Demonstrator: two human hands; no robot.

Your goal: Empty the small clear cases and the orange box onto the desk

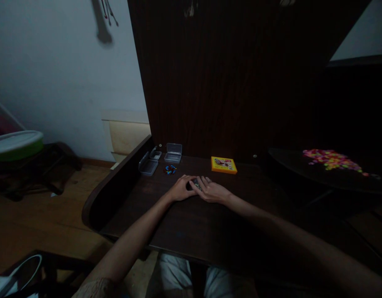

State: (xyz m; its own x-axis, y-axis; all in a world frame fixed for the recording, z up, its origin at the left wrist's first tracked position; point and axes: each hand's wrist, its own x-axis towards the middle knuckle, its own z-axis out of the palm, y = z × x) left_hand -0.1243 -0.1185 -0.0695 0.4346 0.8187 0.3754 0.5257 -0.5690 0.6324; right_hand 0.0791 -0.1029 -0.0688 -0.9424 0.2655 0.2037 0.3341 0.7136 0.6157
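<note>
Head view: left hand [181, 188] and right hand [213, 192] curl around small pale bits [198, 186], left of a flat yellow box [223, 164]; can't tell if they grip.

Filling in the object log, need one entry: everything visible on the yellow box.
The yellow box is flat and rectangular, with plain yellow sides and a printed top showing red, white and dark markings too small to read. It looks like card or plastic; I can't tell which. It lies flat on the dark desk, beyond the right hand and near the upright back panel. Neither hand touches it; contact with the panel is unclear. Its contents aren't visible.
</note>
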